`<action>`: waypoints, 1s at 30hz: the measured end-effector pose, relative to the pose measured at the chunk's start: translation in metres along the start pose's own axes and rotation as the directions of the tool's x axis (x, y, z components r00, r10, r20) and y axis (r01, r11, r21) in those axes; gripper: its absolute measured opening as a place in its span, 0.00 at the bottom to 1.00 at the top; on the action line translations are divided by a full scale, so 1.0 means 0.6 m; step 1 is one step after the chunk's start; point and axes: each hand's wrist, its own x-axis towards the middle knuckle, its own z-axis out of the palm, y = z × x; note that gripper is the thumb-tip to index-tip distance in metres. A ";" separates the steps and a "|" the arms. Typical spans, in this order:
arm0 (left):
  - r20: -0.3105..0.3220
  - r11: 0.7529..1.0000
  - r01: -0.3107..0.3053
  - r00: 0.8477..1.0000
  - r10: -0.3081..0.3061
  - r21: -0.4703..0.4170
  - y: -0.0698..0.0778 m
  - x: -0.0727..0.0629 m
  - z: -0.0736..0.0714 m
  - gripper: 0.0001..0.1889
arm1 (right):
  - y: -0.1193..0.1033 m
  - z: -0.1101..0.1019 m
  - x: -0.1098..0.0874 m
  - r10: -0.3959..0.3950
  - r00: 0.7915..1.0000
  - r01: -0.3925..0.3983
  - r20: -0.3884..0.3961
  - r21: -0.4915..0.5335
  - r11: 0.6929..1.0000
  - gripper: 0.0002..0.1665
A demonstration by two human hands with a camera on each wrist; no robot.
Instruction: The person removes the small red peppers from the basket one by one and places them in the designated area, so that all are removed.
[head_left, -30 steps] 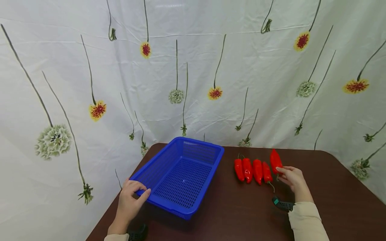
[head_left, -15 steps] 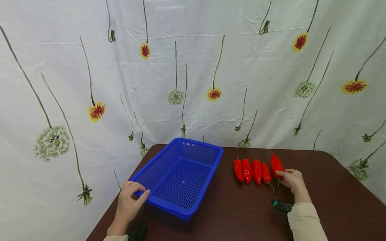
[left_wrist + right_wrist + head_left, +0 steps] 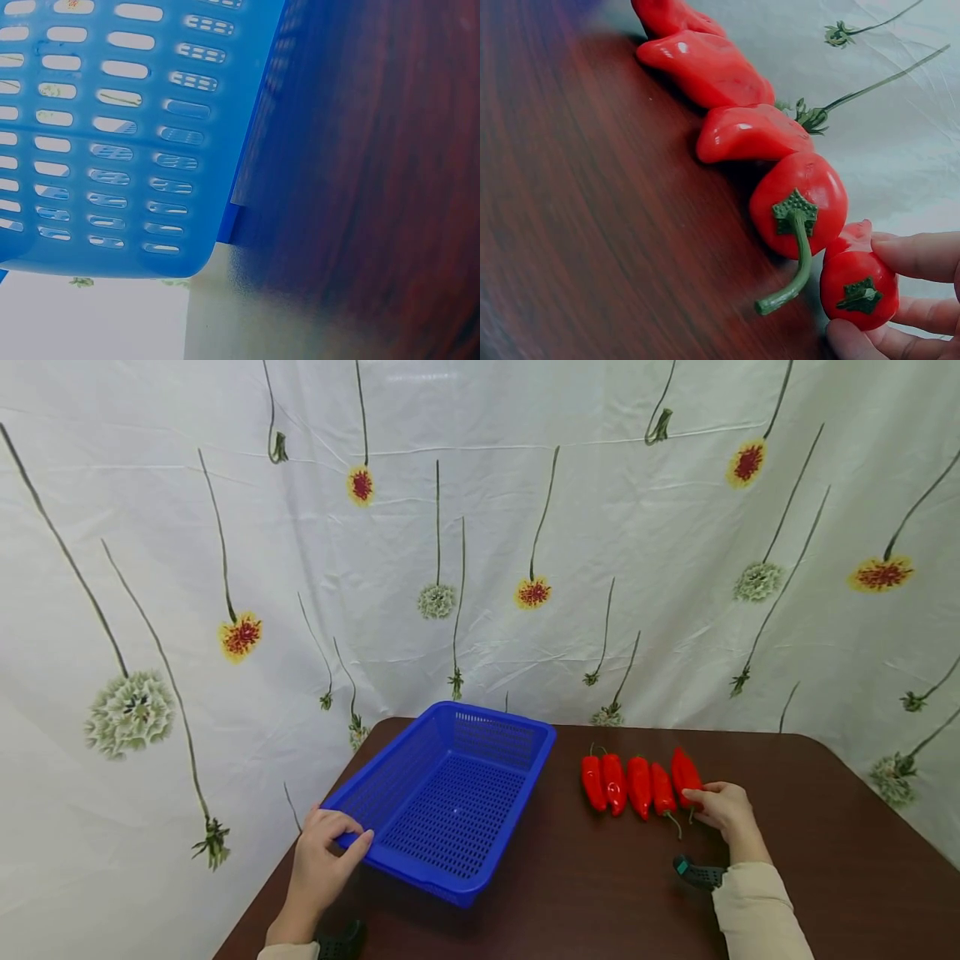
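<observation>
My left hand (image 3: 318, 868) grips the near left corner of a blue plastic basket (image 3: 457, 806), thumb over the rim. Its slotted outer wall (image 3: 157, 127) fills much of the left wrist view, where the hand is hidden. At the right end of a row of glossy red chili peppers, my right hand (image 3: 726, 814) pinches one red chili pepper (image 3: 686, 773) near its stem end. The right wrist view shows fingers and thumb around that pepper (image 3: 840, 274). Beside it lies a pepper (image 3: 821, 195) with a long curved green stem.
Several other peppers (image 3: 615, 783) lie side by side, a little way right of the basket. They sit on a dark brown table (image 3: 570, 885). A white cloth (image 3: 480, 643) with printed flowers hangs behind the table's far edge.
My right hand has lowered its pepper slightly toward the near side, down beside the row's right end. The left hand and the basket have stayed put.
</observation>
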 end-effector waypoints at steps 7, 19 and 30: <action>0.017 1.000 0.003 1.000 -0.003 0.003 0.002 0.001 -0.001 0.16 | 0.001 0.005 0.002 0.009 1.000 -0.009 -0.011 -0.039 0.999 0.42; 0.007 1.000 0.001 1.000 -0.001 -0.007 0.005 0.001 -0.002 0.16 | -0.005 0.010 0.002 0.016 1.000 -0.018 -0.019 -0.092 0.996 0.40; 0.017 1.000 0.014 1.000 -0.014 0.002 0.005 0.002 -0.004 0.16 | -0.009 0.011 -0.002 0.026 1.000 -0.027 -0.006 -0.154 0.988 0.40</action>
